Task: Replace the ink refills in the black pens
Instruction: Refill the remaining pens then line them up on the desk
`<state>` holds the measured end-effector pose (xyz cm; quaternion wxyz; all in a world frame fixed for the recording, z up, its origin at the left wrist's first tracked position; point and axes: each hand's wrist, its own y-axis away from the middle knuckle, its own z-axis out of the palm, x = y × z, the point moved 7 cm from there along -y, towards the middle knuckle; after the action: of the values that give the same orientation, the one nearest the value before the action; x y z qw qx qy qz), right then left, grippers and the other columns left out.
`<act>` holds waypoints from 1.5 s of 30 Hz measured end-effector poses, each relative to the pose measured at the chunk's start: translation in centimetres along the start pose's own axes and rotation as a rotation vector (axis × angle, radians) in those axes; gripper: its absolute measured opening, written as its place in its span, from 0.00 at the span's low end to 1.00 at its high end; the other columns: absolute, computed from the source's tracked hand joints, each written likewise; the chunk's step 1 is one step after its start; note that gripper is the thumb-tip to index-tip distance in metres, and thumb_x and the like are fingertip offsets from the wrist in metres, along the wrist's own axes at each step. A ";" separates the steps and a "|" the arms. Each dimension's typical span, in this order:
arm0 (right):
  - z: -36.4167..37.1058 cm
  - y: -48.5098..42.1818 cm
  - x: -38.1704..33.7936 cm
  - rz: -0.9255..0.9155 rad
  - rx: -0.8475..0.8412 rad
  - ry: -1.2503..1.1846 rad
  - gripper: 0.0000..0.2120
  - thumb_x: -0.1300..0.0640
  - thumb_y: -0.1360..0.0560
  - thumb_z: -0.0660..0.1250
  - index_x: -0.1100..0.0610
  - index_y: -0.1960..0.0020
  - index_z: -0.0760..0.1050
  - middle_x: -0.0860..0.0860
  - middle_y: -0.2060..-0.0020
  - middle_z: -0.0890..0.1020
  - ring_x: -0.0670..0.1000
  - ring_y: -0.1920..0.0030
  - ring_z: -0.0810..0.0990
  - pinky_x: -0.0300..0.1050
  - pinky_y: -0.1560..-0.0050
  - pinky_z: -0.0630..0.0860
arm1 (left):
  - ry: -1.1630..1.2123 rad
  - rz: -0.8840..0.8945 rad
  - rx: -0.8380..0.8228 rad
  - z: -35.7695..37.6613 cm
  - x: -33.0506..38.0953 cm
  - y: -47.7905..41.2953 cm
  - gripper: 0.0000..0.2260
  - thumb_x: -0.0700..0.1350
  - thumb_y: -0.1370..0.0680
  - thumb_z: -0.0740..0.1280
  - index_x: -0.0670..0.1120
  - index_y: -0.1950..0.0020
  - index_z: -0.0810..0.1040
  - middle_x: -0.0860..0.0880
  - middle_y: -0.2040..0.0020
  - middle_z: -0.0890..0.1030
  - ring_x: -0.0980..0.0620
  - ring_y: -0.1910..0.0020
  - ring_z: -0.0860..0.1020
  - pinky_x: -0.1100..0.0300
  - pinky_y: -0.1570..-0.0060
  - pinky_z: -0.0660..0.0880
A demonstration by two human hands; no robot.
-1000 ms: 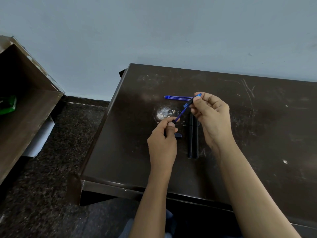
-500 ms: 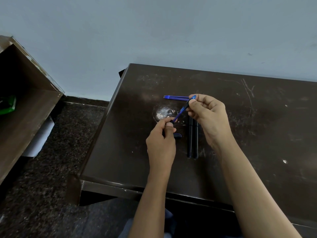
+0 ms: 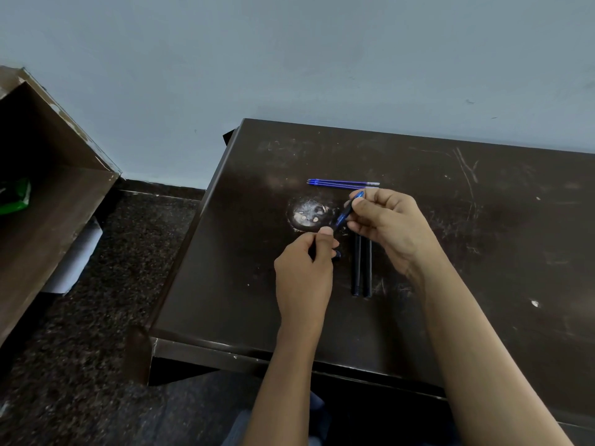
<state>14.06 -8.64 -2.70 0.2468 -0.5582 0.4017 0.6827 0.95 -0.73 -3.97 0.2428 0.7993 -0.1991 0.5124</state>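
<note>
My left hand grips a black pen barrel; only its dark end shows below my fingers. My right hand pinches the upper end of a blue ink refill, which slants down-left into the barrel at my left thumb. Two more black pens lie side by side on the table, just right of my left hand and partly under my right hand. Spare blue refills lie crosswise on the table beyond both hands.
The dark brown table is scratched, with a worn pale patch left of the refill. An open wooden cabinet stands to the left with something green inside. The table's front edge is near my forearms.
My right hand has moved down and left toward my left hand. Less of the blue refill shows between the hands than before.
</note>
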 end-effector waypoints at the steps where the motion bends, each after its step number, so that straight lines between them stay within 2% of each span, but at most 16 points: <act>1: 0.4 0.1 0.2 0.019 -0.032 -0.006 0.05 0.64 0.22 0.63 0.60 0.52 0.78 0.54 0.60 0.81 0.46 0.63 0.80 0.44 0.52 0.79 | -0.006 0.003 -0.003 0.0 0.1 0.0 0.16 0.53 0.19 0.59 0.48 0.55 0.82 0.54 0.62 0.81 0.70 0.63 0.75 0.80 0.63 0.67; 6: 1.0 0.2 0.1 0.028 -0.081 -0.058 0.04 0.63 0.22 0.63 0.58 0.51 0.77 0.54 0.58 0.83 0.45 0.63 0.81 0.42 0.52 0.79 | 0.071 -0.007 0.013 -0.2 0.3 -0.1 0.15 0.47 0.18 0.58 0.44 0.54 0.82 0.53 0.63 0.80 0.71 0.67 0.74 0.79 0.67 0.68; 9: 0.8 0.1 0.2 0.022 -0.079 -0.061 0.04 0.63 0.22 0.64 0.58 0.50 0.77 0.54 0.58 0.83 0.45 0.63 0.81 0.42 0.53 0.79 | 0.095 0.016 -0.003 -0.1 0.6 0.0 0.12 0.44 0.18 0.58 0.44 0.54 0.81 0.48 0.61 0.81 0.68 0.69 0.73 0.77 0.67 0.69; 14: 0.7 0.0 0.6 0.021 -0.070 -0.072 0.05 0.64 0.24 0.66 0.59 0.49 0.77 0.55 0.58 0.83 0.46 0.62 0.81 0.41 0.54 0.79 | 0.055 0.047 -0.001 0.1 0.3 -0.1 0.08 0.46 0.19 0.59 0.48 0.55 0.76 0.48 0.60 0.81 0.56 0.63 0.79 0.73 0.65 0.72; 18: 0.5 0.0 0.8 0.022 -0.056 -0.068 0.06 0.65 0.25 0.68 0.60 0.48 0.77 0.55 0.58 0.83 0.47 0.62 0.81 0.42 0.54 0.79 | 0.061 0.022 -0.082 0.8 0.4 0.0 0.11 0.46 0.18 0.56 0.49 0.50 0.78 0.51 0.58 0.81 0.69 0.67 0.74 0.78 0.67 0.70; 20: 0.4 0.0 0.8 0.020 -0.050 -0.077 0.06 0.65 0.25 0.68 0.60 0.48 0.77 0.56 0.56 0.84 0.47 0.61 0.81 0.41 0.54 0.79 | 0.042 0.043 -0.088 0.8 0.6 0.0 0.10 0.44 0.18 0.57 0.49 0.49 0.79 0.53 0.58 0.81 0.72 0.64 0.74 0.80 0.64 0.68; 25: 0.5 0.2 0.6 0.016 -0.059 -0.090 0.06 0.65 0.26 0.68 0.61 0.49 0.76 0.59 0.53 0.84 0.49 0.58 0.82 0.41 0.54 0.79 | 0.046 0.119 -0.026 0.0 1.1 0.1 0.05 0.42 0.22 0.66 0.53 0.52 0.75 0.56 0.62 0.79 0.69 0.61 0.77 0.79 0.62 0.69; 27: 0.6 0.2 0.5 0.008 -0.063 -0.092 0.05 0.65 0.26 0.68 0.60 0.50 0.77 0.58 0.54 0.84 0.48 0.58 0.82 0.41 0.54 0.79 | 0.045 0.100 -0.013 0.1 1.0 0.1 0.04 0.46 0.20 0.62 0.52 0.53 0.77 0.55 0.60 0.80 0.64 0.60 0.78 0.79 0.62 0.69; 30: 0.6 0.1 0.4 0.000 -0.050 -0.100 0.04 0.65 0.26 0.69 0.58 0.53 0.77 0.57 0.55 0.84 0.47 0.59 0.82 0.40 0.55 0.79 | 0.052 0.086 0.008 0.2 0.7 -0.1 0.10 0.46 0.19 0.59 0.48 0.53 0.80 0.54 0.58 0.82 0.58 0.59 0.79 0.78 0.62 0.69; 33: 0.5 0.1 0.4 -0.004 -0.054 -0.112 0.04 0.65 0.26 0.69 0.58 0.53 0.77 0.57 0.56 0.84 0.47 0.60 0.82 0.40 0.55 0.79 | 0.061 0.134 0.041 -0.3 1.0 -0.1 0.03 0.43 0.22 0.67 0.50 0.51 0.79 0.57 0.59 0.80 0.65 0.59 0.78 0.78 0.59 0.70; 35: 0.6 0.2 0.4 -0.002 -0.055 -0.117 0.04 0.65 0.26 0.69 0.59 0.53 0.77 0.57 0.56 0.84 0.47 0.60 0.81 0.40 0.56 0.79 | 0.088 0.133 0.045 -0.4 1.0 -0.2 0.04 0.44 0.23 0.68 0.51 0.50 0.78 0.57 0.58 0.80 0.67 0.57 0.78 0.78 0.58 0.71; 36: 0.6 0.2 0.4 0.001 -0.055 -0.116 0.04 0.65 0.26 0.69 0.59 0.53 0.77 0.57 0.56 0.84 0.47 0.60 0.81 0.40 0.56 0.79 | 0.092 0.116 0.036 -0.3 0.8 -0.2 0.03 0.46 0.22 0.67 0.50 0.49 0.79 0.57 0.57 0.81 0.66 0.57 0.79 0.78 0.58 0.71; 38: 0.7 0.1 0.4 0.004 -0.059 -0.109 0.04 0.65 0.25 0.68 0.58 0.53 0.77 0.56 0.56 0.84 0.46 0.61 0.81 0.39 0.56 0.79 | 0.104 0.069 0.013 0.0 0.5 -0.2 0.11 0.50 0.19 0.60 0.48 0.50 0.81 0.55 0.58 0.82 0.62 0.60 0.81 0.76 0.60 0.72; 40: 0.8 0.1 0.5 0.005 -0.066 -0.107 0.04 0.65 0.25 0.68 0.58 0.52 0.77 0.56 0.57 0.84 0.45 0.62 0.81 0.39 0.57 0.79 | 0.134 0.052 0.000 0.2 0.4 -0.2 0.13 0.49 0.18 0.59 0.47 0.51 0.82 0.54 0.59 0.84 0.60 0.62 0.82 0.73 0.61 0.73; 43: 0.9 0.2 0.6 0.004 -0.074 -0.112 0.05 0.65 0.25 0.68 0.60 0.50 0.77 0.57 0.55 0.84 0.46 0.61 0.82 0.39 0.57 0.79 | 0.110 0.101 0.037 -0.3 0.7 -0.2 0.04 0.45 0.22 0.66 0.48 0.50 0.80 0.55 0.58 0.82 0.65 0.60 0.79 0.76 0.61 0.71; 45: 0.9 0.2 0.6 0.007 -0.074 -0.115 0.06 0.65 0.25 0.68 0.61 0.49 0.77 0.58 0.54 0.84 0.46 0.60 0.82 0.39 0.56 0.80 | 0.101 0.124 0.050 -0.5 0.9 -0.2 0.04 0.45 0.23 0.68 0.49 0.49 0.78 0.56 0.57 0.81 0.67 0.58 0.78 0.77 0.60 0.71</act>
<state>13.24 -8.07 -3.16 0.2462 -0.5253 0.3631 0.7291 1.04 -0.32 -3.00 0.2002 0.7643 -0.2232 0.5709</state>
